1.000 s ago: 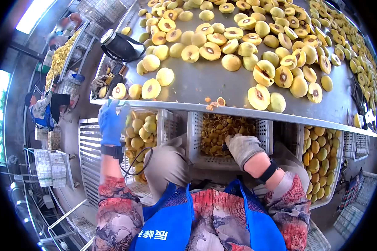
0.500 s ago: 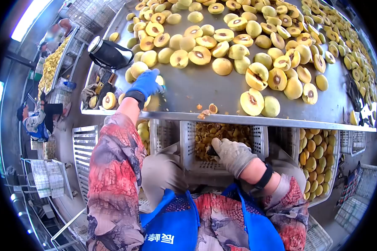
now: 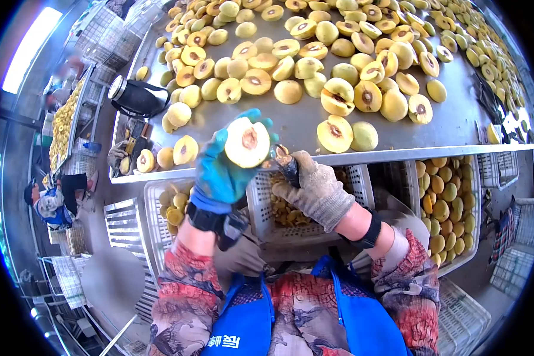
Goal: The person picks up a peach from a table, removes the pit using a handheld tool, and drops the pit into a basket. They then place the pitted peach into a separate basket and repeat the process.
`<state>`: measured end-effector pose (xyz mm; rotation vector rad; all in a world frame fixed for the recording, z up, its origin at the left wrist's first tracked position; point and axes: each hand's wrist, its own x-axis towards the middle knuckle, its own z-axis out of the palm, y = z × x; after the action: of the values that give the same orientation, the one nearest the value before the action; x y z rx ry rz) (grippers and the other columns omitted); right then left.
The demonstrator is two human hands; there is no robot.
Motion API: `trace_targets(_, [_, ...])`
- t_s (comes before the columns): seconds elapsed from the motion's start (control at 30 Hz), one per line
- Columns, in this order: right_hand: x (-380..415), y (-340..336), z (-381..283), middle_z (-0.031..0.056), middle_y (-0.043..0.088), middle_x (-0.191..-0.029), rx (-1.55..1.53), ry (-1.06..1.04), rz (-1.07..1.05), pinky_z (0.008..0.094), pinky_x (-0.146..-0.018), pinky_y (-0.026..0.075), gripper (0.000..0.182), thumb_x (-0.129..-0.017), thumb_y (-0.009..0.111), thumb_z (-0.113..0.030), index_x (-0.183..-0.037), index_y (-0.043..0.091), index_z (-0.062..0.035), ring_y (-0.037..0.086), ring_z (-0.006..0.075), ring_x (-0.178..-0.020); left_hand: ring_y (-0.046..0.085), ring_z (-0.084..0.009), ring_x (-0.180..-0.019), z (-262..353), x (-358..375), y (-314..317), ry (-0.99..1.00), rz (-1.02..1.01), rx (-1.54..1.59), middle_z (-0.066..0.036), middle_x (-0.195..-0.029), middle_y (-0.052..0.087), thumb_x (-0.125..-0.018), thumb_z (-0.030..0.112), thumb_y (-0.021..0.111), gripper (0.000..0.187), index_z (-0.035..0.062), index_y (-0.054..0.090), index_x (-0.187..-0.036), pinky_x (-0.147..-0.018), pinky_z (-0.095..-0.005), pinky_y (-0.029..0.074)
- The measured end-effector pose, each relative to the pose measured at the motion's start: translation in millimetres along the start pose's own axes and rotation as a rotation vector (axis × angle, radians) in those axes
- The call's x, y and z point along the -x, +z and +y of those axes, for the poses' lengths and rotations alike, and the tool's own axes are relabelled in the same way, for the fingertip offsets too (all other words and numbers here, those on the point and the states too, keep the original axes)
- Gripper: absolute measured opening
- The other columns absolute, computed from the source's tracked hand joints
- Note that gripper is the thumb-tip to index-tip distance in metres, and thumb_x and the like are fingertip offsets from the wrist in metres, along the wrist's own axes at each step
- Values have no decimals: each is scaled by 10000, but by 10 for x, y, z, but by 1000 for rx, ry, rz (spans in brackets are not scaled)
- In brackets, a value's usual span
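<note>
My left hand [image 3: 219,169], in a blue-green glove, is closed around a halved yellow peach [image 3: 247,143], its pale cut face and brown centre turned up. A grey knitted glove covers my right hand [image 3: 317,190], whose fingers wrap a short dark-handled tool [image 3: 288,169] with a small curved tip. Brown bits sit at that tip, close to the right side of the peach half. Both hands are over the near table edge, above a white crate [image 3: 264,207] holding brown scraps. Another halved peach [image 3: 335,134] lies on the metal table beside a whole-looking one.
Many peach halves [image 3: 256,82] cover the metal table [image 3: 219,118]. A black flask [image 3: 137,98] stands at its left side. A crate of yellow peaches [image 3: 448,202] is at my right; another fruit crate [image 3: 154,196] is at my left. Another person [image 3: 53,204] sits far left.
My left hand has come back from the table's left side toward the middle, now with a peach half in it. My right hand has risen from the scrap crate with the tool toward the peach.
</note>
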<state>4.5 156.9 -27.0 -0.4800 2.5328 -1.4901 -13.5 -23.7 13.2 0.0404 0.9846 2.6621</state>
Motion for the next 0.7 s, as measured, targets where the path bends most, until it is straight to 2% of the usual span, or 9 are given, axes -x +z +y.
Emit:
trace_targets(0.07, [-7,-50,-38,215,612,-876,8,24,-15,478,-692,484,509,-742,716,-317,-1096,444,-73,593,421,-836,558,-338,-1031,-201,-6,148,9,171,106,-218,-1194,528,-895,408,499,605,-59,411,-1270,-932,-433,449])
trace_targets(0.13, [-16,-102,-57,243,589,-882,22,39,-62,478,-715,471,470,-769,684,-265,-1078,435,-12,584,419,-844,567,-297,-980,-330,-17,204,35,181,59,-192,-1145,550,-918,430,463,575,-51,442,-1233,-908,-396,447])
trace_targets(0.17, [-9,-112,-63,235,580,-876,31,38,-51,484,-706,468,378,-798,647,-234,-1038,445,-24,585,412,-836,570,-287,-971,-389,-20,210,58,182,24,-185,-1135,554,-923,427,456,567,-49,444,-1230,-898,-388,450])
trace_targets(0.27, [15,-143,-70,230,582,-884,74,52,-47,491,-695,467,296,-820,606,-202,-1010,454,-33,585,411,-840,576,-248,-944,-527,-29,263,158,227,-125,-168,-1087,577,-946,388,428,515,-47,457,-1221,-862,-357,461])
trace_targets(0.37, [53,-98,-9,217,589,-867,93,7,7,487,-668,475,237,-834,569,-177,-994,462,-39,591,406,-818,578,-240,-933,-591,-23,248,225,233,-208,-164,-1058,588,-953,353,423,480,-49,466,-1212,-849,-348,465])
trace_targets(0.47, [64,-62,-18,210,591,-831,59,74,-22,467,-642,489,208,-842,548,-168,-975,459,-35,600,399,-780,579,-234,-936,-640,-19,193,277,201,-233,-165,-1049,591,-959,316,421,445,-55,474,-1199,-848,-342,465])
trace_targets(0.57, [86,-50,4,211,599,-824,25,-1,-11,455,-615,499,259,-850,535,-170,-1039,467,-8,611,388,-739,579,-231,-950,-696,-5,218,386,177,-378,-168,-1059,588,-962,287,420,416,-59,478,-1186,-859,-342,461])
trace_targets(0.7, [112,11,25,220,601,-826,-63,31,-6,483,-641,479,378,-797,632,-212,-1066,432,-37,588,426,-792,580,-232,-963,-690,33,236,456,172,-530,-168,-1072,583,-967,272,414,391,-55,485,-1169,-869,-347,457])
